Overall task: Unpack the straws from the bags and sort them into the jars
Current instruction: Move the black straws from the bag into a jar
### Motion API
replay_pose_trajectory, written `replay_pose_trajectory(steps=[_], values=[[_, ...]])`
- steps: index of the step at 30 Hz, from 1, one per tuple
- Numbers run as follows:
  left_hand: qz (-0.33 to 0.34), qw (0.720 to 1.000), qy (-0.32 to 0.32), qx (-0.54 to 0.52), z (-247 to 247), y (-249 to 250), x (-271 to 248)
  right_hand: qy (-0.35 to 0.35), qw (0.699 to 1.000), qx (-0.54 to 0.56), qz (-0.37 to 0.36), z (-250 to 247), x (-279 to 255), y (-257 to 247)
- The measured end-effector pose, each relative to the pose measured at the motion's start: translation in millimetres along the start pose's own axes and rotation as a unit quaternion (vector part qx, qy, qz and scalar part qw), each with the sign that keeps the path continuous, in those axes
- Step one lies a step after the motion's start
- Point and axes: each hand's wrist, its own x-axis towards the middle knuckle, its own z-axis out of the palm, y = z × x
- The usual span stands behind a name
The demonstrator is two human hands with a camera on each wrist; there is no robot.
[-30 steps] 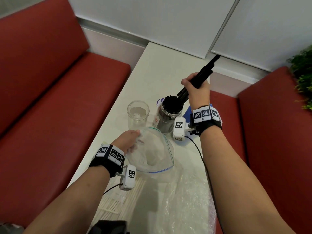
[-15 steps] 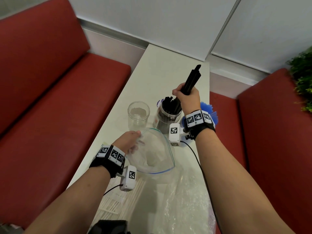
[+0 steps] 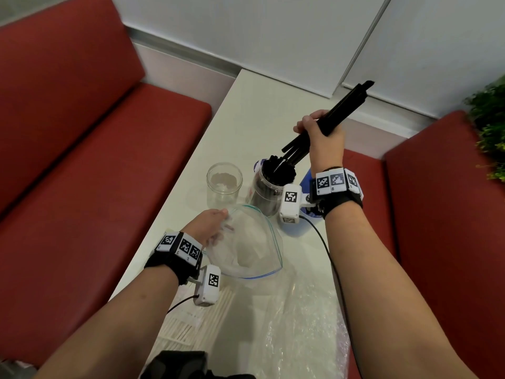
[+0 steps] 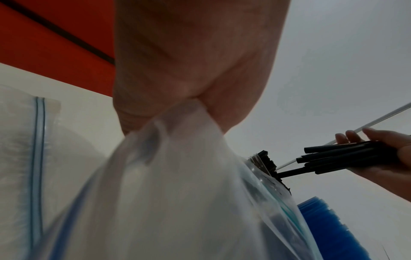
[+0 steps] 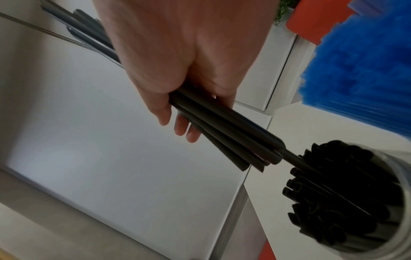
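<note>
My right hand (image 3: pixel 319 132) grips a bundle of black straws (image 3: pixel 338 110) tilted over the jar of black straws (image 3: pixel 269 187); one straw's lower end touches the straws in the jar (image 5: pixel 347 193). In the right wrist view the fingers (image 5: pixel 189 130) curl round the bundle (image 5: pixel 222 133). My left hand (image 3: pixel 210 222) pinches the rim of an open clear zip bag (image 3: pixel 246 242), seen close in the left wrist view as the bag (image 4: pixel 177 176). An empty clear jar (image 3: pixel 224 184) stands left of the black-straw jar.
Blue straws (image 5: pixel 364 66) stand in a jar right of the black one. A pack of white straws (image 3: pixel 185 321) lies by my left wrist, and crumpled clear plastic (image 3: pixel 295 329) covers the near table (image 3: pixel 259 119). Red benches (image 3: pixel 82 160) flank both sides.
My right hand pushed the black straws down toward the jar half a second ago, then lifted them up and to the right again. The left hand and bag stayed put.
</note>
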Motion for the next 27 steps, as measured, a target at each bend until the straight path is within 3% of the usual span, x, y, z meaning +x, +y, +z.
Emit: replay_pose_trajectory(steps=[5,14,21,27], values=[[0.002,1.000,-0.005,-0.002,5,2,-3,-0.033,0.998,-0.036,0.027,-2,-4,6],[-0.005,1.000,-0.001,-0.004,2,2,-8,0.042,0.996,0.073,-0.019,3,6,0],[-0.002,1.000,-0.004,-0.017,3,3,-10,0.060,0.995,0.031,0.072,8,-8,43],[-0.012,1.000,-0.002,-0.026,4,2,-6,0.092,0.993,0.018,0.066,4,-4,46]])
